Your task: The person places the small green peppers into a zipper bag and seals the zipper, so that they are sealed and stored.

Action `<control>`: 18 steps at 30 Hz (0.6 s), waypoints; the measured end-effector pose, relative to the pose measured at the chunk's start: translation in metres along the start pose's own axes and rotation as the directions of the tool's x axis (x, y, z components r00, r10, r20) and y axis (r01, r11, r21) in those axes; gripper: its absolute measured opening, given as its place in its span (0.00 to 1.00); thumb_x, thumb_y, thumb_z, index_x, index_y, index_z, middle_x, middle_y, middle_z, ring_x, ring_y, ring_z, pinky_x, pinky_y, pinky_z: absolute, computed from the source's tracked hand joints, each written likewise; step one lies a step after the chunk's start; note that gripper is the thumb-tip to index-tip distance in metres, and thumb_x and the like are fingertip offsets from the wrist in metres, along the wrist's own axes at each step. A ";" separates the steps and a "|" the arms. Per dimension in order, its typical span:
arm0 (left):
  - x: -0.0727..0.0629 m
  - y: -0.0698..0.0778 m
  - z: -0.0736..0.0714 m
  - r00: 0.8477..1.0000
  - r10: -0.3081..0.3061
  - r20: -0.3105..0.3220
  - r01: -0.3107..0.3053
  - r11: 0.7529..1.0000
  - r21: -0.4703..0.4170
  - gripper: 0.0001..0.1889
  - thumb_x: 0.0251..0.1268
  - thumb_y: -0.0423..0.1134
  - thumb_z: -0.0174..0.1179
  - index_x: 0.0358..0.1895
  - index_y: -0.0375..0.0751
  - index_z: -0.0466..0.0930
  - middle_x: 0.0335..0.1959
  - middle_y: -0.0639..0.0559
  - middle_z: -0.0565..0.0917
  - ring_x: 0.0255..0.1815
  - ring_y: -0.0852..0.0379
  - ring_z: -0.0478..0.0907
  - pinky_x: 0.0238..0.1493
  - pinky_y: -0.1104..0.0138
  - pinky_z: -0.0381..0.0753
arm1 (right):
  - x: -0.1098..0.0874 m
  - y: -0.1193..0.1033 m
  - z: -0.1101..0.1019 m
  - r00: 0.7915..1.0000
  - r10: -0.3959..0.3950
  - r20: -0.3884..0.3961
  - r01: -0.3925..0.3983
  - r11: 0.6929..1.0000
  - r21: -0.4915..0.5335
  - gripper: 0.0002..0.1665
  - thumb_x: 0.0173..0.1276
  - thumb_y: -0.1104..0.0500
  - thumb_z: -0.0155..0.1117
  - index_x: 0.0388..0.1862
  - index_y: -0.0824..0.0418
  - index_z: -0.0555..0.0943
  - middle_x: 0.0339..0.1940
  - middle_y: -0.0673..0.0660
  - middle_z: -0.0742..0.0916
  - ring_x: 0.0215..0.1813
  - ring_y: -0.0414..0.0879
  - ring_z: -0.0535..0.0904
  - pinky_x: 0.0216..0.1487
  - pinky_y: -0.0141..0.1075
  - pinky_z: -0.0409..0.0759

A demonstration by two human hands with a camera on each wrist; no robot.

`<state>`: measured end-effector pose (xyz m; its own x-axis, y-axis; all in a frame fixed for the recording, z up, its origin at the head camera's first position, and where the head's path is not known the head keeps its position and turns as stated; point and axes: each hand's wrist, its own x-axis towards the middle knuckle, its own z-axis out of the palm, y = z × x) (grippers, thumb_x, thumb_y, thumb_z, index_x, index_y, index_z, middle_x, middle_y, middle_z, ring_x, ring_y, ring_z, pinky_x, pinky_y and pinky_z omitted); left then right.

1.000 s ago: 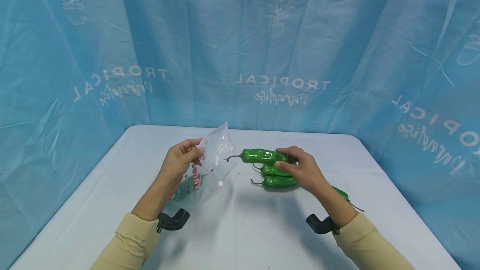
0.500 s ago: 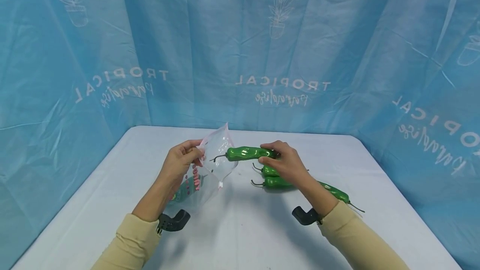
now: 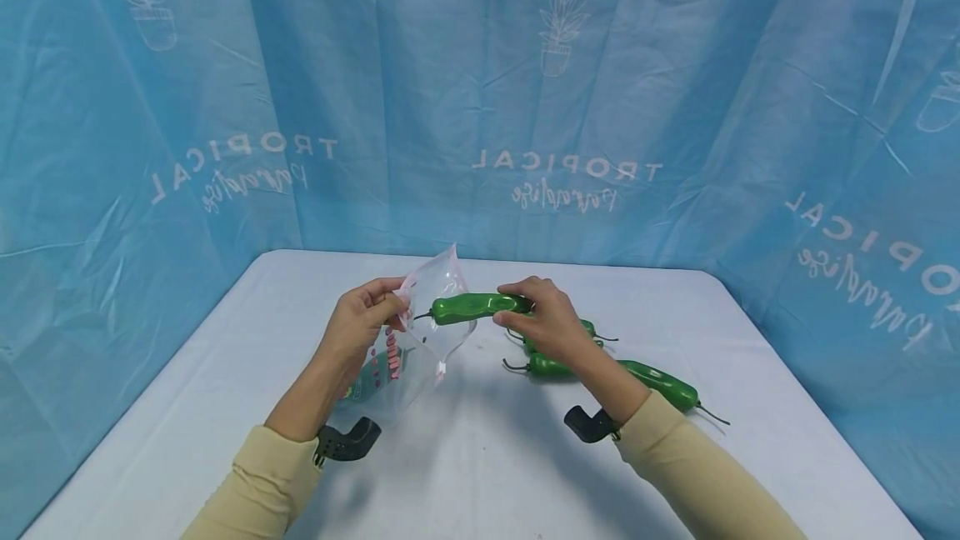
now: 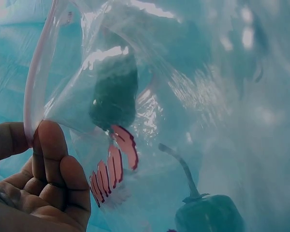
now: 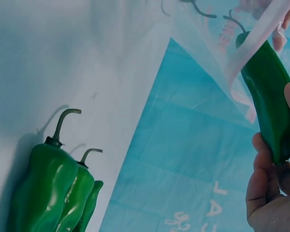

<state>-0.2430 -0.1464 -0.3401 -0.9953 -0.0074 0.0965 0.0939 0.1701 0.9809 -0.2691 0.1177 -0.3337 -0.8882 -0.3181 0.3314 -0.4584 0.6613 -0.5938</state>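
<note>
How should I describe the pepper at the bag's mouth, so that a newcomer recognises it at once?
Over the white table, the left hand holds a clear bag. At its mouth, the right hand grips a glossy green pepper by the end opposite its stem. Unlike the peppers on the table, this one is in the air, its stem pointing into the bag.

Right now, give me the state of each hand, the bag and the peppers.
Bag: mouth open.
Bagged pepper: inside, seen through plastic; exact count unclear.
Held pepper: raised, stem end at the bag's mouth.
Left hand: pinching the bag's edge.
Right hand: gripping the held pepper's stemless end.
Loose peppers: lying on the table.
</note>
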 end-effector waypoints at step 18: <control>-0.001 0.002 0.000 1.000 0.007 0.015 -0.007 1.000 -0.014 0.21 0.66 0.47 0.56 0.58 0.43 0.73 0.37 0.53 0.82 0.34 0.58 0.78 0.52 0.59 0.71 | 0.014 -0.019 0.027 0.997 -0.072 0.015 0.072 0.996 -0.059 0.25 0.58 0.51 0.69 0.55 0.56 0.81 0.47 0.52 0.84 0.43 0.44 0.71 0.39 0.36 0.74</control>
<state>-0.2420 -0.1458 -0.3381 -0.9949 0.0089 0.1006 0.1007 0.1568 0.9825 -0.2736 0.0827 -0.3375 -0.8535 -0.3745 0.3624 -0.5189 0.6757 -0.5236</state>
